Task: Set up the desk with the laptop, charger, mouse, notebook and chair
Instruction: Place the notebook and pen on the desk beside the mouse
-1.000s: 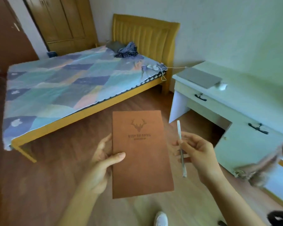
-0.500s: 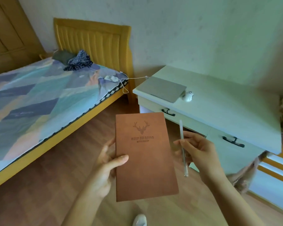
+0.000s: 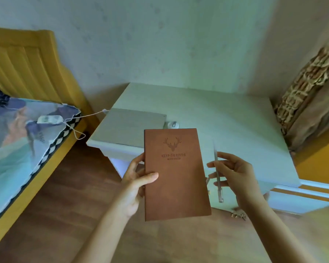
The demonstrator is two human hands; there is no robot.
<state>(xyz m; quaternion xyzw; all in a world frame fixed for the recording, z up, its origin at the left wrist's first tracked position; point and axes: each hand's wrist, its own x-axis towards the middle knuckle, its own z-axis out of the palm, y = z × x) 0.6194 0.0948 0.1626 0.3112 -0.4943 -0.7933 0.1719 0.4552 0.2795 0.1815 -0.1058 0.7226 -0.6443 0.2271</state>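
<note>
My left hand (image 3: 136, 182) grips the left edge of a brown notebook (image 3: 176, 173) with a deer emblem, held flat in front of the white desk (image 3: 226, 126). My right hand (image 3: 237, 173) pinches a clear pen (image 3: 217, 171) just right of the notebook. On the desk's left part lies a shut grey laptop (image 3: 131, 128), with a white mouse (image 3: 173, 124) beside its right edge. A white charger (image 3: 49, 119) rests on the bed corner, its cable running to the laptop. No chair is in view.
A bed with a patterned sheet (image 3: 11, 149) and yellow headboard (image 3: 23, 67) stands left of the desk. A brown patterned curtain (image 3: 308, 95) hangs at the desk's right end. Wooden floor (image 3: 65, 205) lies below my arms.
The view has swung right and closer to the desk, which now lies directly behind the notebook. Both hands keep the same hold on notebook and pen.
</note>
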